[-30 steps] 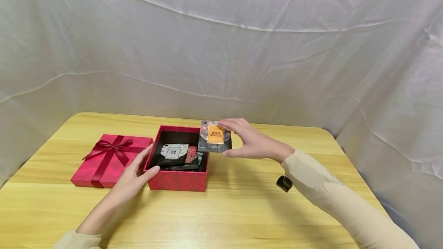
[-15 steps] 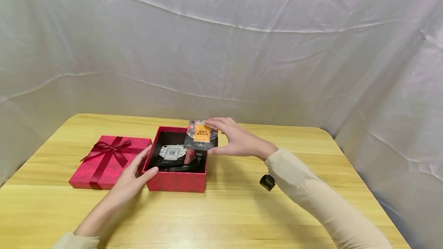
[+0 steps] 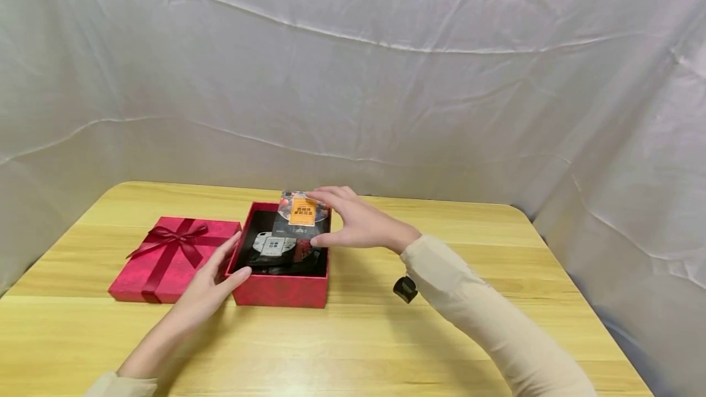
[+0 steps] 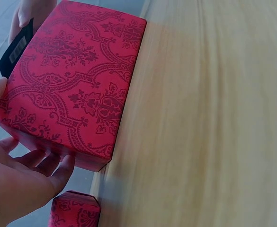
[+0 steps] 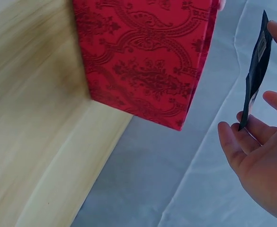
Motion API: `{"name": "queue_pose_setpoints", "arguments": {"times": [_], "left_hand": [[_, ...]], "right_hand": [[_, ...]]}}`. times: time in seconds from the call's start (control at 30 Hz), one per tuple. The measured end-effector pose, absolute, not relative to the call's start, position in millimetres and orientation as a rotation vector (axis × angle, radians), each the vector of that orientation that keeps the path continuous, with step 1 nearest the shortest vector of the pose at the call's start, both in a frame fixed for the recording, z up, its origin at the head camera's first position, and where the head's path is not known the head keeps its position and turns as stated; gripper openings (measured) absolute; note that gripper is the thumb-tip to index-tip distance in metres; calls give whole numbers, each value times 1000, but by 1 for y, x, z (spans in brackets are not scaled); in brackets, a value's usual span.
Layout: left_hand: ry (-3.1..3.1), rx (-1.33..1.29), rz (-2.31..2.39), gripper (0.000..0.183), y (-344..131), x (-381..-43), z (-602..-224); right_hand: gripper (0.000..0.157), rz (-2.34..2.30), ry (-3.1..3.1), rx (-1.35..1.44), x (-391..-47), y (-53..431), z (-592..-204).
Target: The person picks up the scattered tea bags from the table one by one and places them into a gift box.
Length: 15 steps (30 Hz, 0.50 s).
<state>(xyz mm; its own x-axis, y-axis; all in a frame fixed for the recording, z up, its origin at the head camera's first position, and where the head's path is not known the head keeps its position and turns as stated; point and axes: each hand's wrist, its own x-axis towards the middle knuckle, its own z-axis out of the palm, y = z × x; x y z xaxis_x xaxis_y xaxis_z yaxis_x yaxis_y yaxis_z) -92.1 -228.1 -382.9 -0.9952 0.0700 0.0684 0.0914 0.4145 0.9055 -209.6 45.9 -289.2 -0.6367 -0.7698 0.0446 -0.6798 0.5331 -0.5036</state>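
My right hand (image 3: 358, 219) pinches a flat black sachet (image 3: 302, 216) with an orange label and fruit print, between thumb and fingertips at its right side. The sachet hangs over the back right of an open red gift box (image 3: 280, 291). In the right wrist view the sachet (image 5: 257, 71) stands edge-on, apart from the box. Several more sachets lie inside; a white-patterned one (image 3: 273, 245) is on top, and a red-printed one (image 3: 304, 250) is partly covered. My left hand (image 3: 206, 290) grips the box's near left corner, thumb at the front rim, fingers along the left wall.
The red lid (image 3: 171, 262) with a dark red ribbon bow lies on the wooden table (image 3: 353, 348), left of the box. A pale cloth (image 3: 353, 78) hangs behind the table and along its sides. A small black device (image 3: 406, 290) is at my right wrist.
My right hand has carried the sachet leftward, from the box's right rim to over its back interior. My left hand has stayed on the box corner.
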Motion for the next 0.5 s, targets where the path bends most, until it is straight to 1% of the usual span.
{"name": "queue_pose_setpoints", "arguments": {"times": [0.5], "left_hand": [[-2614,-175,-1686,73,-228,-91,-383]], "right_hand": [[78,-669,2562,-1260,-210,27,-288]]}}
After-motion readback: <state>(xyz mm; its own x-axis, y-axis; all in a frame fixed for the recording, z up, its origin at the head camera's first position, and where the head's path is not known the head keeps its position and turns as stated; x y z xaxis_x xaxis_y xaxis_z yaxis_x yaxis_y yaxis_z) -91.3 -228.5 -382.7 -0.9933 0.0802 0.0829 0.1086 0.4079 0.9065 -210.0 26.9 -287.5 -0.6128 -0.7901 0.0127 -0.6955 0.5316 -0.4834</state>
